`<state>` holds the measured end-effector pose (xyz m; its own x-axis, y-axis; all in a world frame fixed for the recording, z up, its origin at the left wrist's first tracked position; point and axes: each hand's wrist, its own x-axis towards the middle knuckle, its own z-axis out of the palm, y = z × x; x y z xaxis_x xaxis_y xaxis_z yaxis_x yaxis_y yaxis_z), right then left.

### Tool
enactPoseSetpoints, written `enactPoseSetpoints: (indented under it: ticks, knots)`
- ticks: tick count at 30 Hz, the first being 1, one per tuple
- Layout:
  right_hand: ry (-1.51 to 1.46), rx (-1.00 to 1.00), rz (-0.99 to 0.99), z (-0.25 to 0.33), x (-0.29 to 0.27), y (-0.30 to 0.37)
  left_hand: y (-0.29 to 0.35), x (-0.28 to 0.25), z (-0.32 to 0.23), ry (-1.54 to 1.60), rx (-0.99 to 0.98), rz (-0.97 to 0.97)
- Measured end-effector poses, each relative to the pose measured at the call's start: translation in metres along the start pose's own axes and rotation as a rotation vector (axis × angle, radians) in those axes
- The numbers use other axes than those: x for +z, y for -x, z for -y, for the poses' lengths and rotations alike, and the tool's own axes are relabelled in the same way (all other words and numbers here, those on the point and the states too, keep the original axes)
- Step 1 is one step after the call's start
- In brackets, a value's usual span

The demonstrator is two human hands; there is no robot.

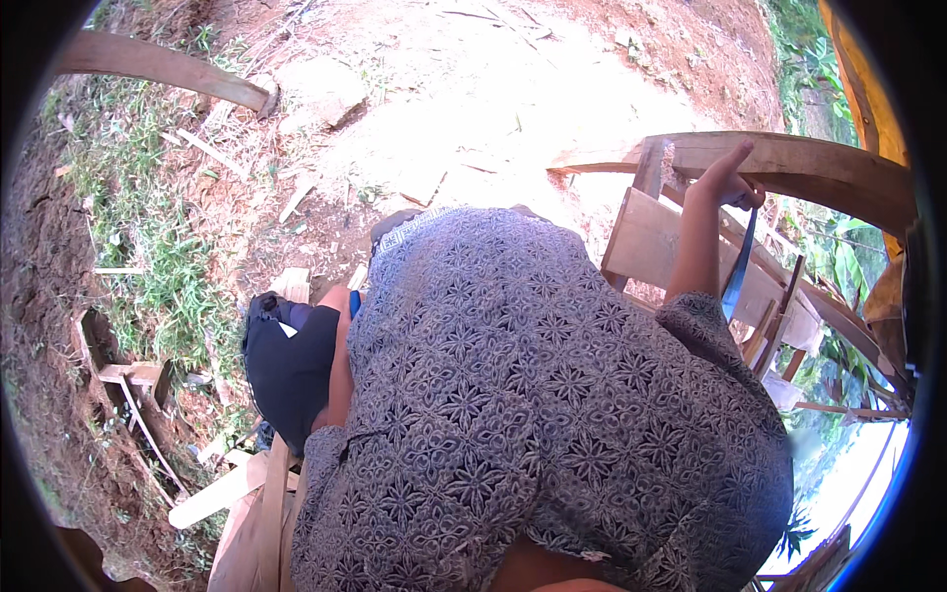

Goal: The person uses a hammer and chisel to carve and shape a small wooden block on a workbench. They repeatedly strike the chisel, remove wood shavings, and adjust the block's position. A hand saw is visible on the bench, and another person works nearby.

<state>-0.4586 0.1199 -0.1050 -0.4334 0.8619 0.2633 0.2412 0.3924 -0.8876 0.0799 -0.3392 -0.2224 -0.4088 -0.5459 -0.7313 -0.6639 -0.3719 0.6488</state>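
My right hand (728, 185) is raised beside the wooden boards on the right, its thumb pointing up and its other fingers curled round a narrow blue strip (738, 271). The strip hangs down past the boards; whether it is a strap or a blade is unclear. My left forearm (340, 363) runs along my side with a blue band (355, 303) near its far end. The left hand itself is hidden behind my patterned shirt (513, 365). Touching or close to that forearm is a black cloth bundle or bag (291, 370).
A curved-looking beam (799, 166) and a pale board (651, 237) stand at the right, above greenery. Planks (232, 490) lie at the lower left. Another beam (168, 71) crosses the upper left. The ground is bare earth (444, 109) with grass (163, 296) and wood scraps.
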Motion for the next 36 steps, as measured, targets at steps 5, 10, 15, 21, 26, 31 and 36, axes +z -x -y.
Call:
enactPoseSetpoints:
  ticks: [5, 10, 15, 21, 26, 31, 36]
  knots:
    - [-0.327, 0.143, 0.212, 0.066, 0.057, 0.017, -0.075, 0.025, -0.145, -0.239, -0.045, -0.039]
    - [-0.168, 0.087, 0.127, 0.139, 0.138, 0.010, -0.149, 0.021, -0.306, -0.456, -0.070, 0.008]
    - [-0.282, 0.071, -0.119, 0.190, 0.258, 0.045, -0.307, -0.016, -0.466, -0.685, -0.043, 0.162]
    - [-0.016, 0.081, -0.300, 0.183, 0.316, 0.086, -0.542, -0.081, -0.670, -0.862, 0.003, 0.312]
    - [-0.111, 0.192, -0.268, 0.221, 0.438, 0.098, -0.751, -0.065, -0.904, -0.903, 0.211, 0.284]
    - [0.186, 0.080, -0.410, 0.305, 0.642, 0.130, -0.975, 0.037, -1.135, -0.884, 0.305, 0.251]
    - [0.020, 0.115, -0.740, 0.390, 0.865, 0.171, -1.190, 0.158, -1.256, -0.962, 0.350, 0.318]
